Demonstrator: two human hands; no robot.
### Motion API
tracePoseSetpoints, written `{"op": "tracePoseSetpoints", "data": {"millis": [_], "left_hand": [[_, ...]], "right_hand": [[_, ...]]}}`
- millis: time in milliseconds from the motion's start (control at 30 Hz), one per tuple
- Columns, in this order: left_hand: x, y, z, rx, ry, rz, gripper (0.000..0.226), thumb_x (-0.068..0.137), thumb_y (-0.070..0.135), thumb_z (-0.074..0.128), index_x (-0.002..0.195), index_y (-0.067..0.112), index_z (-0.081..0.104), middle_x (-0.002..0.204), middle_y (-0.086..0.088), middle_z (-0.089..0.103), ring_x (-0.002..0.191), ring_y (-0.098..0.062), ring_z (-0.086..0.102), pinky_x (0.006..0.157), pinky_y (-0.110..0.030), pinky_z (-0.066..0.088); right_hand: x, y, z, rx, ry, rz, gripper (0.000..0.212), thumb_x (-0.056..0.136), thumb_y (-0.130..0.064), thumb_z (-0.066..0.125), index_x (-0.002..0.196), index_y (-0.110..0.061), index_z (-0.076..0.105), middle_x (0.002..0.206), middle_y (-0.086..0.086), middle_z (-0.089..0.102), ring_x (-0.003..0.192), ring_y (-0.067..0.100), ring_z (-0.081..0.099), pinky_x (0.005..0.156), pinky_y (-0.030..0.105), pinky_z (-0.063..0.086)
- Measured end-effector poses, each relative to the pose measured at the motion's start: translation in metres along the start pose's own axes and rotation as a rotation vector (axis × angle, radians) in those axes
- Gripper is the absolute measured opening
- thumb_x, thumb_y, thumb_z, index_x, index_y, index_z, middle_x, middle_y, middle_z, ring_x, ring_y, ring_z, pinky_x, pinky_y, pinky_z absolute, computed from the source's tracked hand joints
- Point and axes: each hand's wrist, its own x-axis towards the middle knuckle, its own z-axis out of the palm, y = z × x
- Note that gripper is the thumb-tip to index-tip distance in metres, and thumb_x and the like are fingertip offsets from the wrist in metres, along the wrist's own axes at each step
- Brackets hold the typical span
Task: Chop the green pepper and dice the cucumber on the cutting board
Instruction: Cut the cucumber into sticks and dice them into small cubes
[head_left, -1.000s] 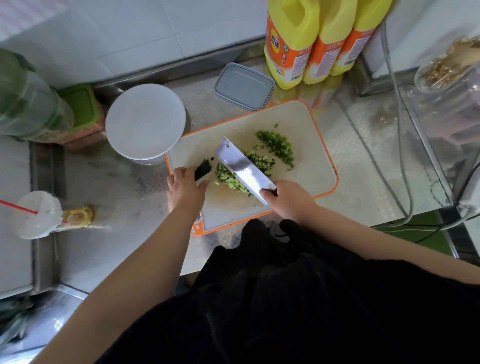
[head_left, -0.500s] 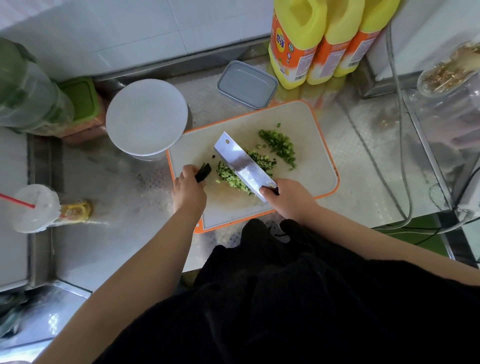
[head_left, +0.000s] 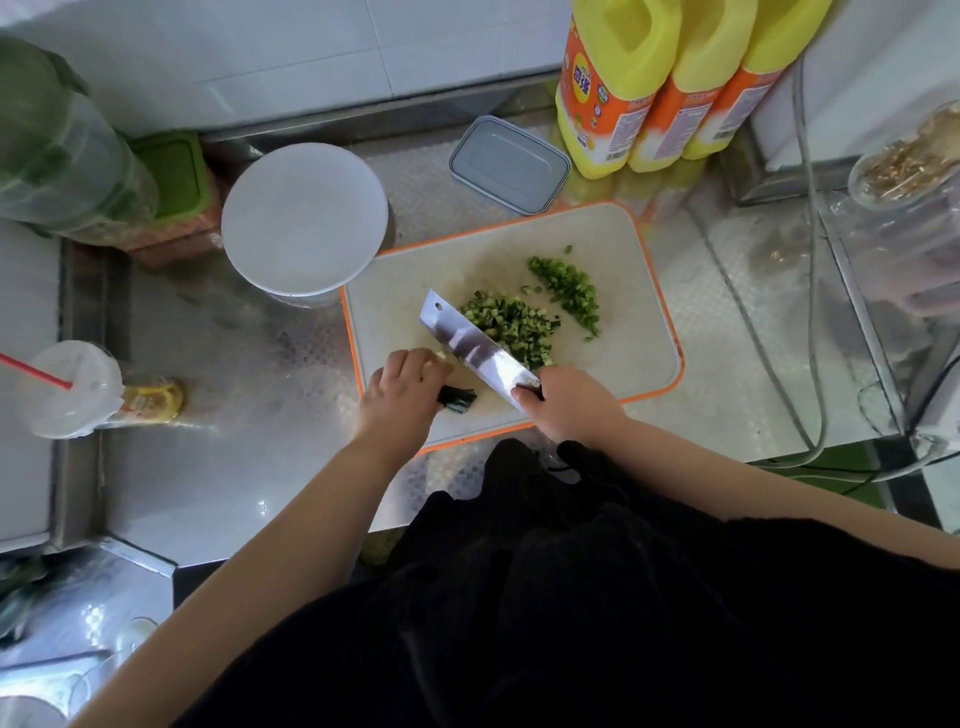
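Diced cucumber (head_left: 511, 325) now heaped beyond cleaver (head_left: 478, 351), seemingly small cubes.

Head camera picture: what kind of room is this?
Probably a kitchen: a cleaver chops greens on a cutting board on a steel counter, with yellow oil bottles by the tiled wall.

We see a pale grey-white cutting board (head_left: 623, 291) edged in orange, with dark and light green diced cucumber (head_left: 511, 327) and brighter green chopped pepper (head_left: 569, 291) on it. The cleaver (head_left: 475, 351) is shiny silver. The table (head_left: 234, 415) is steel with a fine dimpled pattern. The bottles (head_left: 613, 88) are yellow with orange labels.
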Motion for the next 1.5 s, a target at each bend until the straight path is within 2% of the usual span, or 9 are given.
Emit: {"op": "tracePoseSetpoints", "data": {"millis": [100, 233, 433, 600, 700, 800, 1033, 1300, 1500], "left_hand": [[-0.011, 0.004, 0.007, -0.043, 0.032, -0.045, 0.044, 0.072, 0.011, 0.08, 0.111, 0.016, 0.062, 0.113, -0.005, 0.054, 0.104, -0.027, 0.048, 0.068, -0.039, 0.052], [-0.017, 0.008, 0.01, -0.143, 0.053, -0.08, 0.027, 0.08, 0.008, 0.073, 0.105, 0.012, 0.065, 0.111, -0.007, 0.058, 0.107, -0.031, 0.051, 0.07, -0.042, 0.054], [-0.015, 0.011, 0.015, -0.178, 0.116, -0.131, 0.013, 0.081, 0.013, 0.073, 0.091, 0.008, 0.067, 0.099, -0.007, 0.06, 0.099, -0.032, 0.053, 0.058, -0.041, 0.055], [-0.018, 0.016, 0.016, -0.205, 0.176, -0.173, 0.018, 0.079, 0.011, 0.074, 0.094, 0.008, 0.067, 0.099, -0.007, 0.061, 0.096, -0.032, 0.054, 0.062, -0.042, 0.055], [-0.021, 0.017, 0.02, -0.189, 0.187, -0.056, 0.034, 0.071, 0.002, 0.078, 0.101, 0.01, 0.066, 0.104, -0.005, 0.061, 0.1, -0.027, 0.05, 0.072, -0.04, 0.054], [-0.024, 0.016, 0.025, -0.189, 0.19, 0.019, 0.041, 0.066, -0.002, 0.081, 0.102, 0.01, 0.067, 0.103, -0.004, 0.063, 0.098, -0.025, 0.054, 0.071, -0.037, 0.056], [-0.016, 0.017, 0.032, -0.256, 0.282, -0.064, 0.006, 0.085, 0.015, 0.066, 0.088, 0.012, 0.07, 0.089, 0.001, 0.065, 0.088, -0.02, 0.053, 0.055, -0.036, 0.054], [-0.015, 0.017, 0.033, -0.35, 0.316, -0.098, 0.026, 0.088, 0.027, 0.052, 0.085, 0.012, 0.073, 0.086, 0.0, 0.066, 0.086, -0.017, 0.05, 0.058, -0.033, 0.053], [-0.016, 0.014, 0.037, -0.372, 0.332, -0.083, 0.025, 0.089, 0.026, 0.053, 0.088, 0.013, 0.074, 0.089, 0.001, 0.067, 0.088, -0.019, 0.055, 0.065, -0.034, 0.055]], "right_hand": [[0.003, -0.002, 0.001, -0.143, 0.01, -0.062, 0.029, 0.1, -0.039, 0.039, 0.084, -0.015, 0.04, 0.078, 0.001, 0.047, 0.075, 0.024, 0.048, 0.064, 0.033, 0.037], [0.005, -0.005, 0.001, -0.285, -0.01, -0.135, 0.027, 0.102, -0.035, 0.035, 0.085, -0.014, 0.038, 0.066, -0.003, 0.037, 0.07, 0.023, 0.047, 0.061, 0.033, 0.036], [0.006, -0.006, 0.009, -0.27, -0.073, -0.083, 0.028, 0.1, -0.039, 0.037, 0.085, -0.016, 0.042, 0.071, -0.003, 0.043, 0.079, 0.023, 0.055, 0.064, 0.033, 0.041], [0.0, -0.005, 0.009, -0.27, -0.06, -0.072, 0.03, 0.1, -0.038, 0.038, 0.097, -0.012, 0.053, 0.085, 0.001, 0.048, 0.088, 0.025, 0.056, 0.067, 0.033, 0.04], [-0.001, -0.008, 0.011, -0.243, -0.029, -0.082, 0.027, 0.101, -0.036, 0.038, 0.09, -0.013, 0.048, 0.082, 0.002, 0.047, 0.086, 0.027, 0.058, 0.065, 0.033, 0.039], [-0.002, -0.012, 0.009, -0.223, -0.007, -0.094, 0.025, 0.101, -0.034, 0.037, 0.086, -0.015, 0.041, 0.079, 0.003, 0.048, 0.081, 0.028, 0.056, 0.063, 0.033, 0.037], [-0.005, -0.018, 0.007, -0.23, -0.09, -0.126, 0.03, 0.101, -0.03, 0.038, 0.104, -0.004, 0.053, 0.1, 0.014, 0.059, 0.094, 0.032, 0.058, 0.069, 0.034, 0.039], [-0.002, -0.029, 0.007, -0.32, -0.138, -0.082, 0.017, 0.096, -0.014, 0.045, 0.091, -0.006, 0.06, 0.073, 0.003, 0.053, 0.073, 0.025, 0.059, 0.058, 0.031, 0.042], [0.005, -0.032, 0.017, -0.34, -0.125, -0.049, 0.014, 0.094, -0.01, 0.047, 0.091, -0.008, 0.06, 0.074, 0.003, 0.056, 0.071, 0.025, 0.058, 0.06, 0.031, 0.04]]}}
